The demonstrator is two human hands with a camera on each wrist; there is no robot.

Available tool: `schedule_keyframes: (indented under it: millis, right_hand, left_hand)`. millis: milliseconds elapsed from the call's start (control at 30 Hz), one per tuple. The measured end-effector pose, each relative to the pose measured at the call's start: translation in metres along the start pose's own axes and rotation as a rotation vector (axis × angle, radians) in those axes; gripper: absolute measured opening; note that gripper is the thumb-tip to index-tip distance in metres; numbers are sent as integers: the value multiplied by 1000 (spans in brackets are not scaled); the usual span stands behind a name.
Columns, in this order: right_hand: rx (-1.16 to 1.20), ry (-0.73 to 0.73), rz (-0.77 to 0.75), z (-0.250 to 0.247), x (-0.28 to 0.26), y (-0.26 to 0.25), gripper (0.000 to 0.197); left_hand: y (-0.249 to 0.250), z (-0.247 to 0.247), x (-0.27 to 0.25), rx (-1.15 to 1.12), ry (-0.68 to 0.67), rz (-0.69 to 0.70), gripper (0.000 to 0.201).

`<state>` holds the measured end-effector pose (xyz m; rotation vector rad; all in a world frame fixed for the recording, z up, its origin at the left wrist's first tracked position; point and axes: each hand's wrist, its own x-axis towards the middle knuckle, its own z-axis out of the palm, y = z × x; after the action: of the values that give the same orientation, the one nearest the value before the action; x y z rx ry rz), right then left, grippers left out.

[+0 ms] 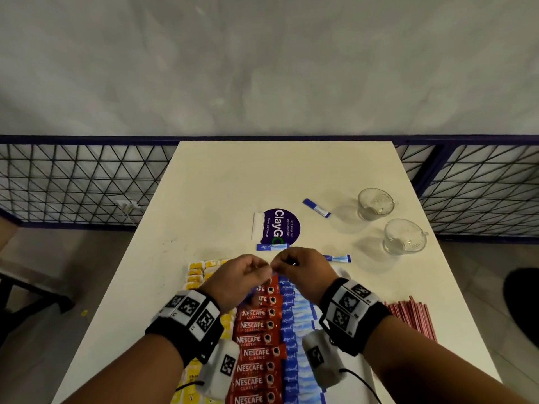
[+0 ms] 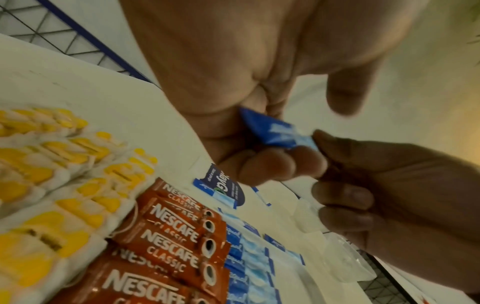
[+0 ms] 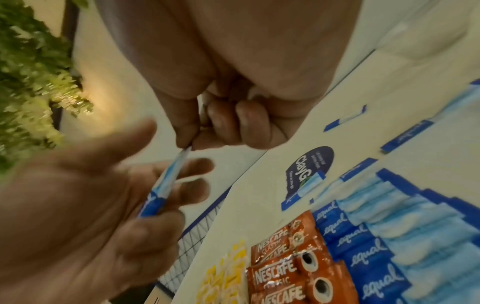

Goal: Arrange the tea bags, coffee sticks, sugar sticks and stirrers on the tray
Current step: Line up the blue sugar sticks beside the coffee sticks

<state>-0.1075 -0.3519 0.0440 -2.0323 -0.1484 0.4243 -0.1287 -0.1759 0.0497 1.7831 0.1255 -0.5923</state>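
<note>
Head view: both hands are held together above the far end of the rows. The left hand [image 1: 239, 275] and right hand [image 1: 303, 269] meet at the fingertips; what they hold is hidden here. Yellow tea bags [image 1: 201, 272], red coffee sticks [image 1: 256, 339] and blue sugar sticks [image 1: 294, 330] are laid in neat columns. The tray itself cannot be made out beneath them. Three sugar sticks lie loose on the table [image 1: 221, 185], and the red stirrers [image 1: 411, 316] lie in a bundle to the right, apart from the rows.

Left wrist view: one blue sugar stick [image 2: 275, 131] is pinched at one end by the left fingers and at the other by the right fingertips.

Right wrist view: the same stick [image 3: 166, 185] is seen clamped between both hands, above the table edge.

Judgement: tea, coffee and most sugar appear placed; the held stick, the loose sticks and the stirrers remain.
</note>
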Motion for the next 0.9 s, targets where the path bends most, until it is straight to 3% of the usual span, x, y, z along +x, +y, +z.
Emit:
schedule_keyframes:
  millis: [67,100,333,533,633,767,900]
  right_hand:
    - [85,72,30,-7,1,8,12]
    - [102,89,46,-9,1,11,12]
    - [169,136,130,-14,-1,22,19]
    - [196,79,140,-17,-2,24,15]
    - [251,163,226,-24,1,41,17]
    - [233,160,377,-31,-7,79,15]
    - [165,137,500,-26,-11,98,13]
  left_hand:
    - [-4,-4,-1,64,25,15,10]
    - [-5,-5,-2,68,47,22,8]
    - [1,0,6,89,147,50,13]
    - [1,2,8,126,164,40,14]
    - [-12,-18,13,216,344,-60,18]
    - [-49,-64,10,672,550,-283,20]
    - [-80,-82,10,741,545,-490,42]
